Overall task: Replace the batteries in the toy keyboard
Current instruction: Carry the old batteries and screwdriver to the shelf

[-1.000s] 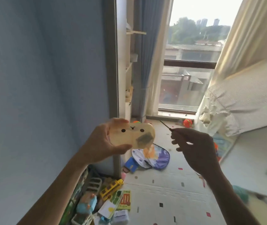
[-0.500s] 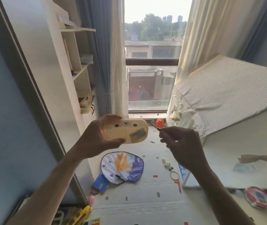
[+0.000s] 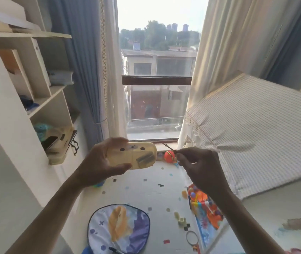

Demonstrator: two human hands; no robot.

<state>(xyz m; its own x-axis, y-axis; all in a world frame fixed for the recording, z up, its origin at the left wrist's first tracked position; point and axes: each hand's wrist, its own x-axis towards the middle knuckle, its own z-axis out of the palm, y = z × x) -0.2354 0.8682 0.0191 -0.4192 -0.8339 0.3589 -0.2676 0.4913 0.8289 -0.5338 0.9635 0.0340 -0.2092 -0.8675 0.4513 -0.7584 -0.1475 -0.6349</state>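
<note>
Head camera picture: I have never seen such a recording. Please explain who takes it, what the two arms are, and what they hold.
There is no machine here. A person wears one camera on the head, so you look forward and down along their own arms. The left hand grips a yellow toy keyboard with a small face drawn on it. The right hand pinches a thin tool, perhaps a small screwdriver, its tip apart from the toy. Below lies a speckled floor mat with a round cloth; an orange ball sits near the window.
</note>
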